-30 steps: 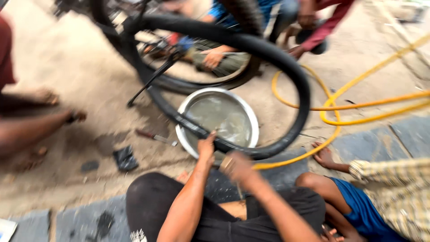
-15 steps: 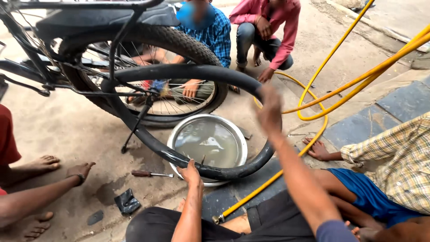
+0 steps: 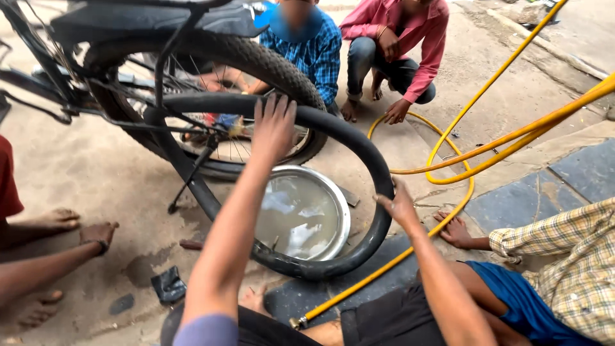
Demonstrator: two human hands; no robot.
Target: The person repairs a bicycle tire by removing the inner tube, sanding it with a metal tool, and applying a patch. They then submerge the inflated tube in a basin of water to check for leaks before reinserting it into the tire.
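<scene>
A black bicycle inner tube [image 3: 359, 144] stands upright as a big loop, its lowest part dipped at the near rim of a round metal basin [image 3: 336, 202] filled with water. My left hand [image 3: 274, 125] reaches up and lies over the top of the tube, fingers spread across it. My right hand [image 3: 397, 205] grips the tube's right side, lower down. Both my forearms stretch out from the bottom of the view.
A bicycle's rear wheel [image 3: 282, 64] stands just behind the tube. A yellow hose [image 3: 448, 173] loops on the right. Two people crouch at the back. A person in a checked shirt [image 3: 564, 269] sits right. Someone's hand and feet [image 3: 96, 234] are left, near a rubber scrap [image 3: 168, 285].
My left hand went from the tube's bottom near the basin up to its top. My right hand slid from the upper right of the tube down to its right side.
</scene>
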